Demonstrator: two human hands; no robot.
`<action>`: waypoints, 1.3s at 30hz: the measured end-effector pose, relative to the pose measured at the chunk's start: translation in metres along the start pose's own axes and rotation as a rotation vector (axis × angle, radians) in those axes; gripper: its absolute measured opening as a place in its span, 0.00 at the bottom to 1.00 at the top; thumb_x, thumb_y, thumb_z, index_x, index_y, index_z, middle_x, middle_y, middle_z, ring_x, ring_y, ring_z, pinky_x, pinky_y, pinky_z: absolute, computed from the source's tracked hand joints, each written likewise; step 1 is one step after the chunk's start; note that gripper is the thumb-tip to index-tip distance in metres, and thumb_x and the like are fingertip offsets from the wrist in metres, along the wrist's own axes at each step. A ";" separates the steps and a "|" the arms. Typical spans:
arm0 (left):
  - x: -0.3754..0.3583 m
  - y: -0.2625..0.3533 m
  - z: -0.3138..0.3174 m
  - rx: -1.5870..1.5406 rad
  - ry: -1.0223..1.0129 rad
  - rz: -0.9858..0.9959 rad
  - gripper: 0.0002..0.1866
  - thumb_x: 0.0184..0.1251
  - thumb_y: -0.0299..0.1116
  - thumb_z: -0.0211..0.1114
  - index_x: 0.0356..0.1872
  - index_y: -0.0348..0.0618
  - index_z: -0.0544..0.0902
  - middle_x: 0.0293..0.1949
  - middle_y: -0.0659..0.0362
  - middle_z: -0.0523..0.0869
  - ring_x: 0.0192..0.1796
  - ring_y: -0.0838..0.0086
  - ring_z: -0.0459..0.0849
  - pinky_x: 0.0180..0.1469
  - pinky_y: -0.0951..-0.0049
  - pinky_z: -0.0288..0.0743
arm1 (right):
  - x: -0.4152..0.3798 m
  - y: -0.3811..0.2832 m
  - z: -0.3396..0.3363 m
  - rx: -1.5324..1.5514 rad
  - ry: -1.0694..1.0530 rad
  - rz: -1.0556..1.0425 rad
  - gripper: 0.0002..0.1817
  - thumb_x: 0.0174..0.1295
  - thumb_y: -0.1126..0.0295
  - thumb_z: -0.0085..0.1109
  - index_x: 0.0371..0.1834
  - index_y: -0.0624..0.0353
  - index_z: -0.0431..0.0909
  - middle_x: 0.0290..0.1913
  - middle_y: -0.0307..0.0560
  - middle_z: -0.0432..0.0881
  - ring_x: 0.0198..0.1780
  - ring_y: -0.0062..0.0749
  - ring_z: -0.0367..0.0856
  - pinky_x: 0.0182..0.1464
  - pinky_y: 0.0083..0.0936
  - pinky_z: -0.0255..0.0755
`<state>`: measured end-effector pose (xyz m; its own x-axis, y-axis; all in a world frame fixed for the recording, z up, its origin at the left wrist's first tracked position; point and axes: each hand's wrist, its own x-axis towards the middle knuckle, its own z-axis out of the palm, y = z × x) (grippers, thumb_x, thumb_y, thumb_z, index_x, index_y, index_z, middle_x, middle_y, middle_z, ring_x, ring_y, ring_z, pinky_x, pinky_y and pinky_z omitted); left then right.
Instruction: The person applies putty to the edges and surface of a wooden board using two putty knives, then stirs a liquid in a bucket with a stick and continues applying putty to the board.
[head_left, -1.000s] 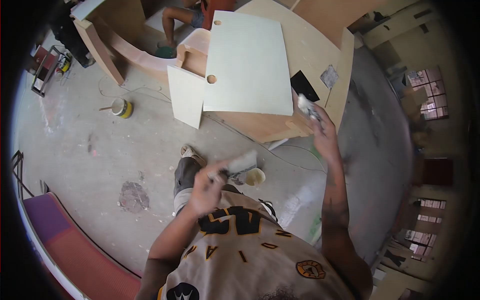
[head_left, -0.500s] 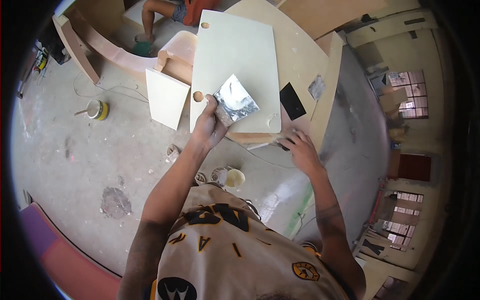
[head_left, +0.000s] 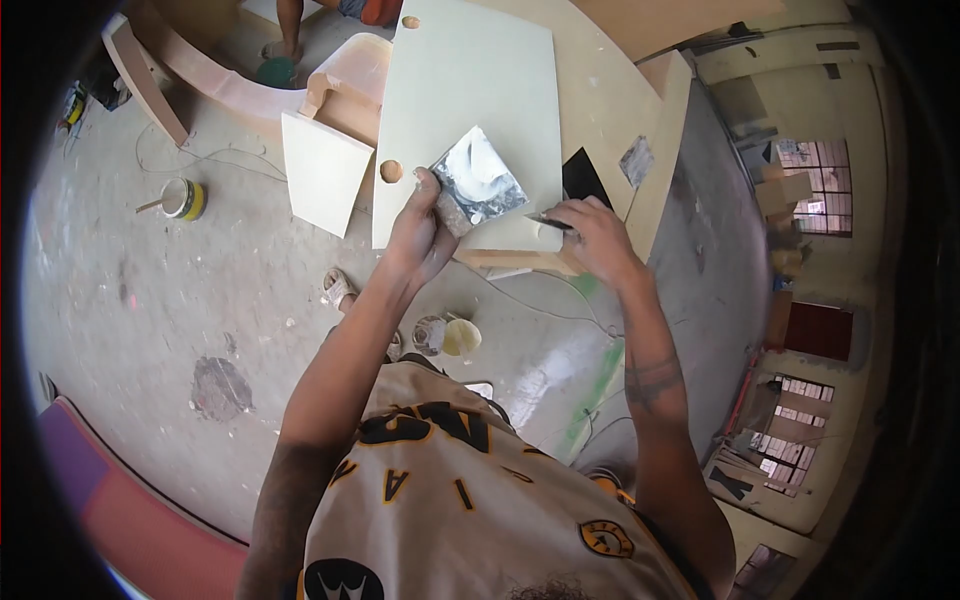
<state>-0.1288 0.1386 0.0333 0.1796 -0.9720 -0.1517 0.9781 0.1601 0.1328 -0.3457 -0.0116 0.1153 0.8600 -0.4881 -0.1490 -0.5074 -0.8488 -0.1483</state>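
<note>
White paste on a silvery plate, a thin scraper beside it

The plate point(head_left: 497, 195) is held over the near part of the pale panel point(head_left: 470, 80), set cornerwise: one corner points away from the person, another right towards the scraper point(head_left: 546, 220). Its outline is nearly square, so no long axis stands out. White paste point(head_left: 480, 165) is smeared across its upper face.

The left hand point(head_left: 418, 228) grips the plate's near left side, thumb up along the edge; the other fingers are partly hidden, and their exact hold cannot be told. The plate lies ahead and to the right of that hand, between the two hands.

The right hand point(head_left: 600, 235) pinches the scraper between thumb and bent fingers, which hide much of it. The scraper's long axis runs mostly crosswise, its visible end pointing left and slightly away from the person, near the plate's right corner. A black sheet point(head_left: 584, 178) lies just beyond the right hand, beside the panel.
</note>
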 end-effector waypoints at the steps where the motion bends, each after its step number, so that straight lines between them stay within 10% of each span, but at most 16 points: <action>1: 0.001 -0.001 -0.001 0.001 0.001 0.004 0.33 0.84 0.54 0.36 0.74 0.36 0.61 0.72 0.50 0.70 0.74 0.60 0.70 0.78 0.57 0.62 | -0.008 0.001 0.007 -0.014 0.003 -0.022 0.22 0.52 0.81 0.60 0.51 0.52 0.86 0.53 0.40 0.85 0.50 0.41 0.78 0.55 0.36 0.76; 8: 0.003 0.002 0.004 -0.050 0.022 0.035 0.31 0.84 0.52 0.37 0.74 0.37 0.62 0.72 0.50 0.71 0.74 0.60 0.70 0.80 0.56 0.59 | -0.084 0.004 0.008 -0.112 -0.199 0.022 0.27 0.48 0.85 0.57 0.54 0.53 0.86 0.55 0.39 0.85 0.53 0.41 0.79 0.57 0.38 0.75; 14: -0.034 -0.001 0.014 -0.013 -0.058 -0.171 0.29 0.83 0.53 0.44 0.69 0.37 0.69 0.63 0.53 0.81 0.64 0.63 0.82 0.70 0.59 0.75 | -0.124 -0.075 -0.050 0.311 0.378 0.079 0.34 0.43 0.90 0.51 0.58 0.59 0.82 0.64 0.52 0.80 0.65 0.50 0.75 0.68 0.40 0.70; 19: -0.113 -0.046 0.025 0.131 0.054 -0.511 0.23 0.82 0.43 0.52 0.63 0.33 0.76 0.47 0.50 0.89 0.50 0.66 0.90 0.52 0.66 0.87 | -0.158 -0.151 -0.014 0.384 0.518 -0.283 0.25 0.53 0.72 0.75 0.57 0.45 0.83 0.69 0.53 0.74 0.73 0.56 0.69 0.74 0.56 0.61; 30: -0.201 -0.059 0.006 0.279 0.196 -0.176 0.21 0.83 0.40 0.53 0.60 0.29 0.75 0.51 0.48 0.87 0.50 0.66 0.89 0.54 0.64 0.86 | -0.186 -0.159 0.055 0.232 0.448 -0.209 0.22 0.65 0.71 0.60 0.63 0.46 0.79 0.70 0.49 0.70 0.74 0.52 0.67 0.75 0.61 0.59; 39: -0.243 -0.034 0.005 0.458 0.291 0.181 0.21 0.83 0.44 0.52 0.58 0.34 0.78 0.50 0.53 0.88 0.48 0.71 0.89 0.52 0.69 0.84 | -0.215 -0.169 0.090 0.256 0.296 -0.048 0.33 0.51 0.86 0.56 0.65 0.57 0.76 0.67 0.52 0.73 0.71 0.52 0.69 0.73 0.55 0.60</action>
<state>-0.2065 0.3684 0.0704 0.4248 -0.8382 -0.3420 0.7958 0.1656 0.5825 -0.4496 0.2549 0.0839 0.8425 -0.5181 0.1471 -0.4309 -0.8123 -0.3931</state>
